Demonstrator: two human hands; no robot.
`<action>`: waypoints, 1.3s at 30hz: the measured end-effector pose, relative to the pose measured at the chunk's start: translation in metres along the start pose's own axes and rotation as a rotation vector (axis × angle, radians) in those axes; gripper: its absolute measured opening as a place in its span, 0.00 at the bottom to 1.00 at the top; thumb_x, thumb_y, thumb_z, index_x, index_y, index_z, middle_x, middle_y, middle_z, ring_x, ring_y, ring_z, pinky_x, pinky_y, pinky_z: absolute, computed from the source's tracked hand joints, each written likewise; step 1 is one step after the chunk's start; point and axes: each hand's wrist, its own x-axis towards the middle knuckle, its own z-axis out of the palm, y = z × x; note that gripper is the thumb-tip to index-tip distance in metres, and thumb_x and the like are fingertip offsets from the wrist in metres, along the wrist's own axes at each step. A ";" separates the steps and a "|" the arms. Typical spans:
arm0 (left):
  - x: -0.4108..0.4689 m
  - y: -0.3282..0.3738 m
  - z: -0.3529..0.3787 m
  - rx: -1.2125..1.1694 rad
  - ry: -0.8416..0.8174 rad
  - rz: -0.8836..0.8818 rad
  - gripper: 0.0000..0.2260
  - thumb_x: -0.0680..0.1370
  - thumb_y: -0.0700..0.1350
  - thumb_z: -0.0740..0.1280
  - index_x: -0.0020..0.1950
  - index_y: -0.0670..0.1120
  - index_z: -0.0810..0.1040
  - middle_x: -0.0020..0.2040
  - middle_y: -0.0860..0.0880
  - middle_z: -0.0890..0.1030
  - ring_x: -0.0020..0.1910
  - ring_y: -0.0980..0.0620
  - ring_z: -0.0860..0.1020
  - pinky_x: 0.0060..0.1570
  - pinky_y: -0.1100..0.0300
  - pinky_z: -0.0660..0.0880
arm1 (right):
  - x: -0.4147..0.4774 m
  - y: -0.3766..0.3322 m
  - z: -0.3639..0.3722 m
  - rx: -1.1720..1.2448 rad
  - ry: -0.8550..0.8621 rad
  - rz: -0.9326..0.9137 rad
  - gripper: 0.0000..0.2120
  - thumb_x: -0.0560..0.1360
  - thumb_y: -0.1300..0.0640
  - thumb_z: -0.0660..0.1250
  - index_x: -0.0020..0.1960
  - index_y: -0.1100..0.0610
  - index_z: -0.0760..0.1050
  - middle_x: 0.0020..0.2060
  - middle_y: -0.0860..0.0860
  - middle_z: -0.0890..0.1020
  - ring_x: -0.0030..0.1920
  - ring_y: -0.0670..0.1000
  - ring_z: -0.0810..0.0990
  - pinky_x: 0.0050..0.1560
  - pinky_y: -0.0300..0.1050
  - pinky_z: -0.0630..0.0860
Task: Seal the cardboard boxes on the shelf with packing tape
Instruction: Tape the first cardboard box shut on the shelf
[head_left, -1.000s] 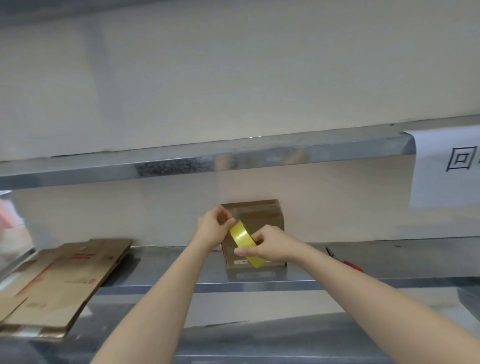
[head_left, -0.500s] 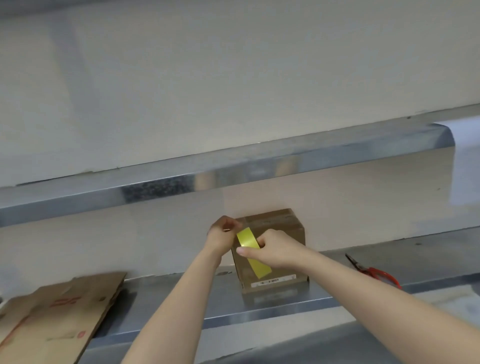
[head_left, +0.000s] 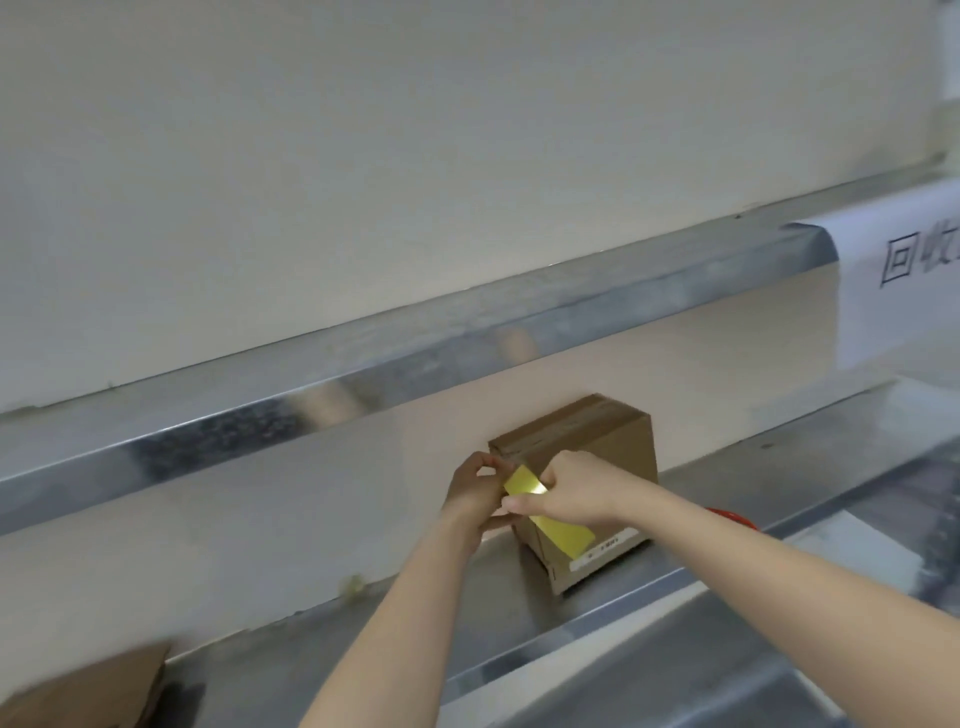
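The left hand (head_left: 475, 486) still pinches the end of the tape (head_left: 524, 480), and the right hand (head_left: 579, 491) still grips the roll. They now sit closer together, at the front corner of the box (head_left: 618, 452), which stands on the shelf (head_left: 810, 467). I think the strip is not yet stuck on.

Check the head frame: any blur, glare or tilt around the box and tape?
Head view: cardboard box, yellow tape, left hand and right hand fairly sharp; same view, flattened cardboard at lower left smeared by blur; upper shelf edge shows glare patches and hazy reflections; shelf lines run tilted; lighting soft, shadows faint.
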 end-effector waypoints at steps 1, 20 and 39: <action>0.003 0.000 0.006 0.024 0.011 0.015 0.05 0.78 0.37 0.63 0.46 0.47 0.74 0.42 0.48 0.80 0.36 0.52 0.78 0.37 0.60 0.77 | -0.001 0.003 -0.003 -0.004 0.009 0.005 0.27 0.74 0.35 0.64 0.31 0.54 0.60 0.27 0.48 0.64 0.26 0.48 0.63 0.28 0.42 0.57; 0.040 0.006 -0.029 -0.144 -0.244 0.082 0.09 0.75 0.43 0.72 0.51 0.40 0.83 0.51 0.41 0.83 0.53 0.45 0.78 0.64 0.49 0.71 | 0.002 -0.007 0.013 0.066 0.054 -0.038 0.26 0.73 0.34 0.63 0.31 0.53 0.62 0.27 0.47 0.65 0.27 0.46 0.64 0.32 0.39 0.59; 0.066 0.032 -0.018 0.099 0.086 0.458 0.11 0.67 0.43 0.79 0.42 0.54 0.80 0.43 0.47 0.84 0.46 0.50 0.81 0.53 0.56 0.75 | 0.005 -0.009 -0.001 0.233 0.099 0.216 0.27 0.72 0.40 0.69 0.27 0.54 0.59 0.24 0.48 0.64 0.27 0.49 0.68 0.33 0.39 0.65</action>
